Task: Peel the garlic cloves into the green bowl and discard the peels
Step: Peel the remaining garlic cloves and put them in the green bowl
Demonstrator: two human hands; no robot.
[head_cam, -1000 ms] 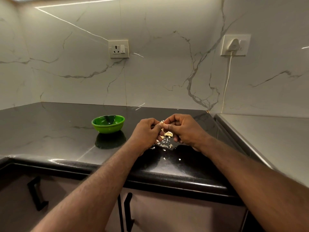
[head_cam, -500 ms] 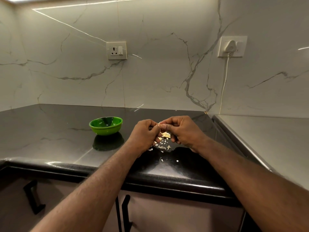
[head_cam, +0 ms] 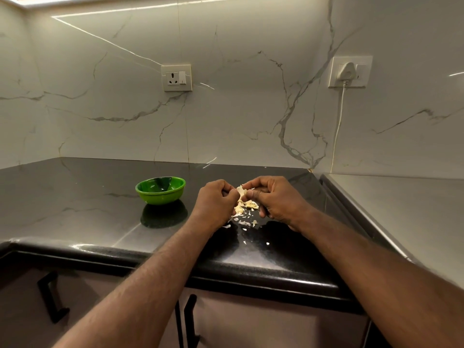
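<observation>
Still both hands (head_cam: 251,199) pinch garlic clove (head_cam: 241,190); more peel (head_cam: 244,223) fallen.

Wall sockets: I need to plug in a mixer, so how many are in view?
2. One socket sits on the back wall above the green bowl, unused. The other socket, farther right, has a plug in it.

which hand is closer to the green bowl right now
Left. The left hand sits just right of the green bowl, apart from it. The right hand is farther right, beyond the garlic pinched between both hands.
</observation>
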